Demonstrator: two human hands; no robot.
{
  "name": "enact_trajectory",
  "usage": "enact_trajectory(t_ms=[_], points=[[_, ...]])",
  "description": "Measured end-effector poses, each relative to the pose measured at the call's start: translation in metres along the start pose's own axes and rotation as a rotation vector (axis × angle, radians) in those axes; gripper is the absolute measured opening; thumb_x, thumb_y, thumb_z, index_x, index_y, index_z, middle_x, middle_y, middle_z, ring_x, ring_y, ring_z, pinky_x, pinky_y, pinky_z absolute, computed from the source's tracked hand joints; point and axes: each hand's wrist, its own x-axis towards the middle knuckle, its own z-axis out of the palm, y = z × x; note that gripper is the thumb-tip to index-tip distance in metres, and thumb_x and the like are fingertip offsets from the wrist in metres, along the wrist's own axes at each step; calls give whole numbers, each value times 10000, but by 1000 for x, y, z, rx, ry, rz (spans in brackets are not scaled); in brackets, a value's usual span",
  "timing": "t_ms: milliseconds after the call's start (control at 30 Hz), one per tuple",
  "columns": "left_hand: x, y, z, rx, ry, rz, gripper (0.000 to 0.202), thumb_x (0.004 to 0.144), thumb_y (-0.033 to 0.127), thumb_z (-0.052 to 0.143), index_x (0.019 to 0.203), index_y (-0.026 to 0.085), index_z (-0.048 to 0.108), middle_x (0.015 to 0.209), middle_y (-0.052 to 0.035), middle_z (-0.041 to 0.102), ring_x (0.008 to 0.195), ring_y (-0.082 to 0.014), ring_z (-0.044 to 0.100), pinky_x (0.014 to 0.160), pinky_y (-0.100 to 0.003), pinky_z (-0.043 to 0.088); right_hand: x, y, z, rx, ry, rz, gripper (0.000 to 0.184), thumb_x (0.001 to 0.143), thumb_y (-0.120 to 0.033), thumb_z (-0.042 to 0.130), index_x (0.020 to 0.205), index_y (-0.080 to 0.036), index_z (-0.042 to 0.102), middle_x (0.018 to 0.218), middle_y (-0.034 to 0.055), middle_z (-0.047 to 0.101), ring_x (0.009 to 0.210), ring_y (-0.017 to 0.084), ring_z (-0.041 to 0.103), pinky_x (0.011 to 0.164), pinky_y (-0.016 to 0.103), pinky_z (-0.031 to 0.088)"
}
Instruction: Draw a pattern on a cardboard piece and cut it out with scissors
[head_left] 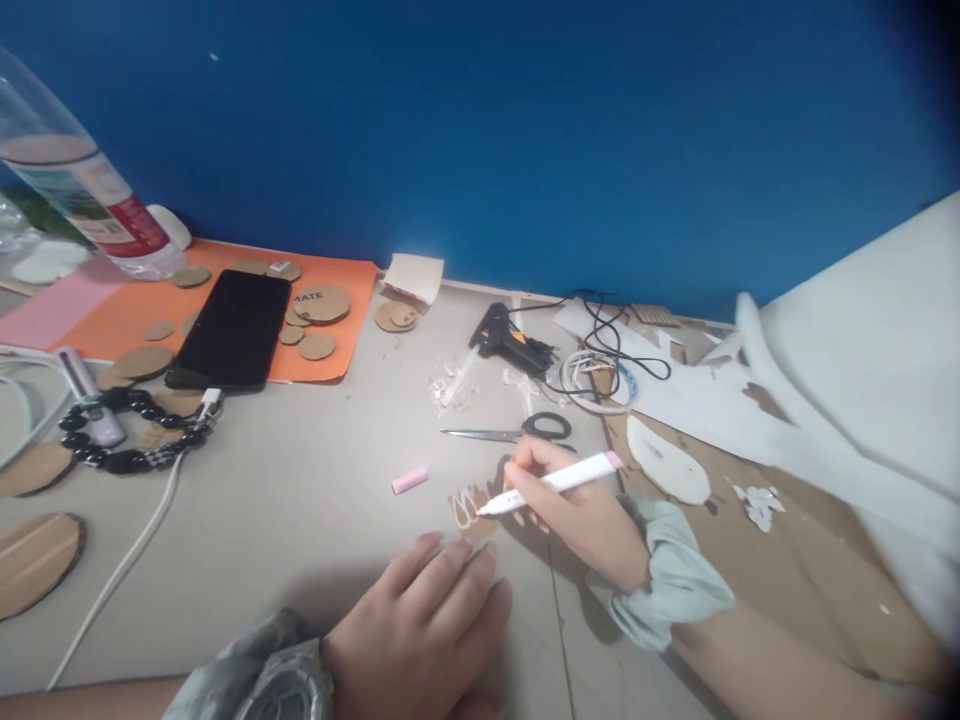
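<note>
My right hand (566, 505) grips a white marker (574, 473) with a pink end, held like a pen. Its tip rests at a small brown cardboard piece (476, 525) that bears pale looped strokes. My left hand (427, 625) lies palm down with its fingers stretched out, the fingertips touching the near edge of that piece. Part of the cardboard is hidden by my fingers. A pink marker cap (409, 480) lies loose on the table (322, 470), left of the marker tip. Just beyond my right hand are scissors (517, 433) with black handles.
A black glue gun (514, 338) with coiled cords lies beyond the scissors. To the left are a phone (231, 330), cardboard discs (322, 303) on orange paper (330, 365), a beaded bracelet (124, 460) and a leaning bottle (97, 190). Cut white paper (697, 410) covers the right side.
</note>
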Motion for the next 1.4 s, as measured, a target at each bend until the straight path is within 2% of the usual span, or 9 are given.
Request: enact_trajectory(t_ms=[100, 200, 300, 467, 567, 633, 833, 1100, 1400], points=[[-2, 2, 3, 16, 78, -8, 451, 934, 492, 330, 1046, 178, 635, 1096, -35, 643, 1020, -214, 537, 973, -377, 340, -2, 3, 0, 85, 29, -14, 269, 904, -295, 472, 654, -205, 428, 516, -59, 470, 445, 92, 388, 441, 222, 304], [-2, 4, 6, 48, 155, 27, 298, 958, 323, 385, 1025, 210, 652, 1090, -4, 651, 1005, -189, 551, 1008, -375, 324, -6, 6, 1, 180, 109, -51, 290, 913, -338, 470, 658, -205, 432, 502, -64, 457, 433, 89, 371, 431, 219, 293], [-1, 3, 7, 97, 138, 42, 259, 942, 197, 414, 1044, 228, 650, 1163, 12, 635, 1072, -179, 535, 1010, -332, 325, -7, 9, 1, 206, 154, -92, 308, 924, -397, 465, 685, -203, 475, 526, -59, 476, 437, 88, 382, 435, 218, 311], [1, 0, 6, 149, 101, 25, 317, 946, 157, 357, 1096, 190, 635, 1198, 9, 623, 1130, -168, 505, 1001, -274, 333, -3, 7, -3, 135, 57, -139, 187, 897, -402, 538, 976, -235, 563, 750, -33, 579, 590, 103, 525, 558, 222, 425], [-1, 1, 6, 143, 94, -14, 326, 944, 155, 345, 1109, 178, 625, 1178, -10, 636, 1115, -183, 520, 989, -293, 348, -2, 6, -4, 111, -18, -132, 160, 881, -368, 571, 894, -209, 566, 808, -12, 603, 625, 108, 541, 588, 231, 440], [-2, 2, 7, 130, 72, -30, 319, 945, 162, 349, 1117, 178, 617, 1179, -15, 636, 1116, -186, 524, 979, -293, 361, -2, 5, -5, 115, -37, -86, 192, 883, -376, 556, 826, -196, 525, 734, -11, 601, 575, 112, 528, 556, 241, 435], [-3, 4, 8, 107, 105, -47, 304, 950, 155, 352, 1089, 179, 621, 1150, -14, 648, 1089, -180, 542, 964, -284, 377, -3, 5, -1, -6, 80, -43, 288, 899, -349, 491, 668, -213, 385, 537, -52, 510, 478, 107, 458, 493, 231, 390], [1, 2, 10, 93, 132, -45, 282, 949, 171, 369, 1007, 201, 643, 1089, 7, 673, 1021, -171, 569, 963, -290, 367, -2, 7, 0, -151, 68, -57, 205, 882, -321, 520, 723, -210, 454, 633, -38, 571, 577, 127, 524, 550, 234, 397], [-2, 3, 11, 104, 125, -34, 247, 944, 185, 394, 1022, 204, 628, 1108, -1, 658, 1043, -169, 555, 1025, -295, 326, -1, 5, 2, -158, 133, -27, 188, 856, -331, 554, 732, -212, 479, 571, -63, 539, 512, 112, 493, 510, 219, 373]])
